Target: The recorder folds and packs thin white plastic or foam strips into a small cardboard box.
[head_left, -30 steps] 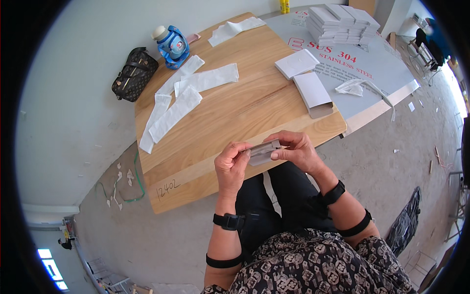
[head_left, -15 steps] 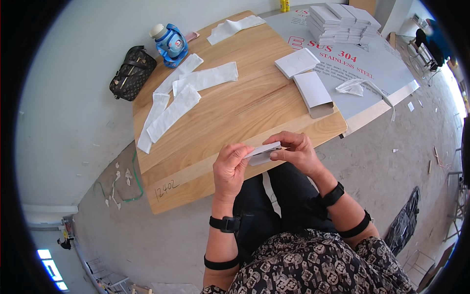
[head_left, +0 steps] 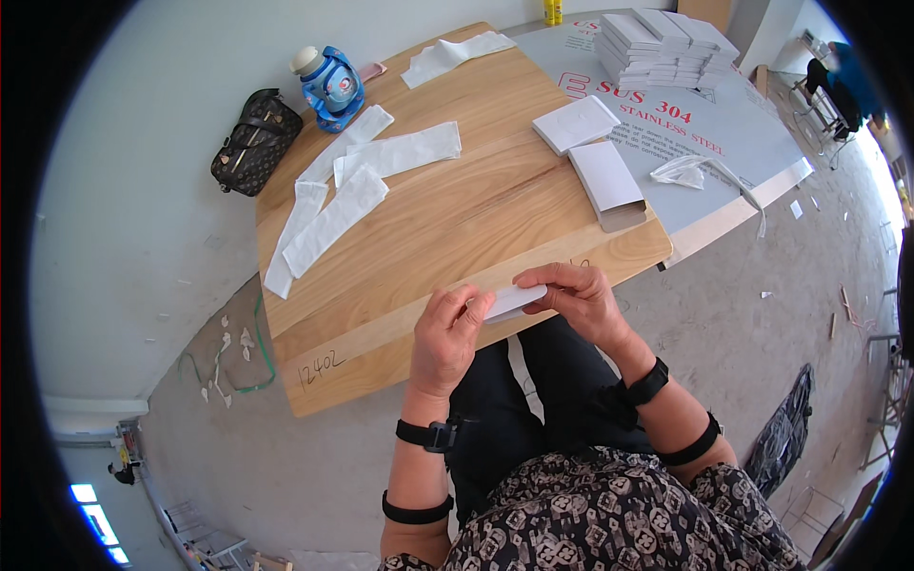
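Note:
A small white cardboard box [head_left: 512, 300] is held between my two hands just over the near edge of the wooden table [head_left: 476, 224]. My left hand [head_left: 447, 333] pinches its left end between thumb and fingers. At the other end, my right hand [head_left: 576, 297] grips it, with the fingers over the top and the thumb mostly hidden. A flap side of the box faces up, and its underside cannot be seen. Beyond my right hand, a white box with an open end [head_left: 606, 178] lies on the tabletop, beside a flat white box [head_left: 574, 125].
Several white strips [head_left: 335, 221] lie at the table's left. A blue bottle [head_left: 333, 90] and a dark handbag [head_left: 257, 143] stand by the wall. On the grey sheet-covered surface [head_left: 666, 133] are stacked white boxes [head_left: 657, 52] and a torn plastic strip [head_left: 681, 172].
The box's gap that faced me has closed, and its top panel now tilts into view. My right fingers have shifted slightly on its end; both hands keep hold.

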The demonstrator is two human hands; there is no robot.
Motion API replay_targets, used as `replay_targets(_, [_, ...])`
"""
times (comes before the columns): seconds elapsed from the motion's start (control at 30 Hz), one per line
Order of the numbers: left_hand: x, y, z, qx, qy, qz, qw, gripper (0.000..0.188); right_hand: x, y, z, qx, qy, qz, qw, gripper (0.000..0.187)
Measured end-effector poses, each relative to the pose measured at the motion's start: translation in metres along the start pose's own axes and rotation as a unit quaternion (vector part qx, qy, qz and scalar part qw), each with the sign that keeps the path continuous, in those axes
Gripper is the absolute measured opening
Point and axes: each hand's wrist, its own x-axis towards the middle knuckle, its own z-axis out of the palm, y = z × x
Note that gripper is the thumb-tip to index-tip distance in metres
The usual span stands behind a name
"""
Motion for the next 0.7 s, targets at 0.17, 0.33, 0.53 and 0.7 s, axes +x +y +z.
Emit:
replay_targets(0.17, [-0.004,-0.002,-0.006,0.031,-0.036,0.032,0.998,0.037,-0.001,-0.010,0.004,0.008,-0.011,0.023,1.000,0.016])
replay_targets(0.33, [-0.005,-0.003,-0.006,0.063,-0.043,0.072,0.994,0.025,0.005,-0.012,0.014,-0.063,0.068,0.059,0.994,0.013])
replay_targets(0.53, [0.012,0.012,-0.006,-0.071,0.013,-0.047,0.996,0.010,0.006,-0.016,0.019,-0.065,0.092,0.084,0.990,0.010])
replay_targets(0.7, [0.017,0.024,0.011,-0.160,0.009,-0.222,0.962,0.006,0.006,-0.012,0.021,-0.051,0.109,0.074,0.990,0.007])
